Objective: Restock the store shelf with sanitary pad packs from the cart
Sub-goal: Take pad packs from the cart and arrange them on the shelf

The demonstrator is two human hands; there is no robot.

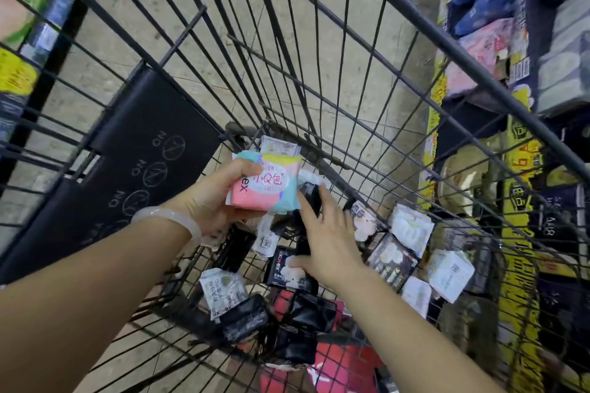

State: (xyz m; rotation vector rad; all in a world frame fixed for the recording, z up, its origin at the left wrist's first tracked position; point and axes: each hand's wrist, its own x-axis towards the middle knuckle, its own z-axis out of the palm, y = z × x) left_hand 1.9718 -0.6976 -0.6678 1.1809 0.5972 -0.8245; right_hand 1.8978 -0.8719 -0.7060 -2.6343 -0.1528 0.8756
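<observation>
The left hand (207, 201) grips a pink pack (263, 190); the right hand's (329, 239) fingers spread wide over a black pack (308, 201) in the cart (351, 124): pinch it firmly.

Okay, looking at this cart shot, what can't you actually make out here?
- Head view: right hand covers the black packs beneath it; whether it grips one cannot be told.
- Left hand hides part of the pink pack it holds.
- Shelf goods at right are blurred; labels unreadable.
- Red packs are cut off by the bottom edge.
- Print on the white packs is too small.
</observation>
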